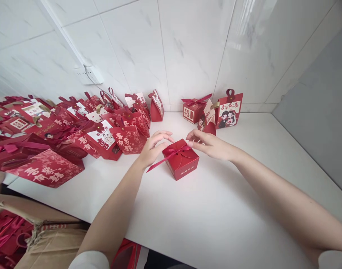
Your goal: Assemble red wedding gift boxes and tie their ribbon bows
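A small red gift box (185, 164) sits upright on the white table, its curved top flaps closed. A dark pink ribbon (176, 151) is tied in a bow across the top, with one long end hanging out to the left. My left hand (155, 145) is beside the box's left back corner, its fingers apart and holding nothing. On the other side, my right hand (206, 144) is curved near the back right corner, thumb and fingers apart. Its fingertips are close to the ribbon; whether they touch it I cannot tell.
Many red gift boxes (128, 140) crowd the table's left side. A few more, including a ribboned box (193, 112) and a tagged box (229, 110), stand by the tiled wall. An open carton (53, 246) holds red items at lower left. Another person's hand shows at the left edge.
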The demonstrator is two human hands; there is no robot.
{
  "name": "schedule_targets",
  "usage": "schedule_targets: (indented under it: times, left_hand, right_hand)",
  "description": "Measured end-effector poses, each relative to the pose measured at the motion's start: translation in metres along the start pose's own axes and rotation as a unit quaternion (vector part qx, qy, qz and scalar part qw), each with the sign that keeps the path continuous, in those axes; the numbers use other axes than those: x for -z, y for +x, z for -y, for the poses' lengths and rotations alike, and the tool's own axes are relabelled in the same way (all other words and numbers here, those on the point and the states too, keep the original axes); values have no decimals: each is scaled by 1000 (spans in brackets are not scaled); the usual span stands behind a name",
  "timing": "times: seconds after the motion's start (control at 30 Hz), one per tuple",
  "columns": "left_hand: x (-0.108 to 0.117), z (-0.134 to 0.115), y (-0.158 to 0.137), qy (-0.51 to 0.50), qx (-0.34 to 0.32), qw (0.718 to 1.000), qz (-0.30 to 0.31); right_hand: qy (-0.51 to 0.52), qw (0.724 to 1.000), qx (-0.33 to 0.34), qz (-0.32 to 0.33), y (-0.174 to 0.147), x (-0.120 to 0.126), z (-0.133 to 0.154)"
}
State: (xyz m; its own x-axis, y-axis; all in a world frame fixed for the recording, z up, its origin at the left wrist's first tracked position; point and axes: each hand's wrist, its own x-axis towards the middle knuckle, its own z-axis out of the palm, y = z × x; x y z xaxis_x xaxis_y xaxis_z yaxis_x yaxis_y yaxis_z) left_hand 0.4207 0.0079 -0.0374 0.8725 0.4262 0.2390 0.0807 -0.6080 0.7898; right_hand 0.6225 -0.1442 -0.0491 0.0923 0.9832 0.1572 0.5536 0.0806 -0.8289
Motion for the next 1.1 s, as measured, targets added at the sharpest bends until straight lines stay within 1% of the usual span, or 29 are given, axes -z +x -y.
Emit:
schedule_targets:
  times: [0.07, 0.13, 0.2, 0.3, 0.4, 0.57, 0.77, 1.0, 1.03, 1.1]
  left_hand:
    - [-16, -1, 0, -27, 23, 999, -23]
    - [-30, -1, 0, -30, 39, 998, -25]
    - [-37, 2, 0, -20, 40, 999, -28]
    - [-39, 7, 0, -7, 31, 999, -27]
    - [-37, 10, 1, -7, 34, 999, -15]
    - [-37, 6, 0, 0, 33, 999, 1]
    - [-36, 3, -1, 10, 32, 999, 13]
    - [-36, 3, 0, 3, 33, 999, 21]
    - [-34, 3, 0, 0, 30, 999, 20]
    - [-28, 1, 0, -6, 20, 1000, 13]
  right_hand:
    - [12, 999, -37, 26, 2, 1, -6]
    - [43, 996, -61, 49, 4, 2, -15]
    - [67, 993, -71, 72, 7, 3, -22]
    - [72, 991, -54, 102, 9, 7, -26]
    - [43, 992, -37, 111, 9, 13, -24]
    - [6, 990, -17, 143, 8, 21, -24]
    - [2, 990, -11, 143, 6, 28, -31]
    - [-6, 991, -36, 128, 2, 38, -34]
    - [-11, 993, -35, 116, 2, 38, -33]
    - [-7, 997, -29, 65, 1, 38, -28]
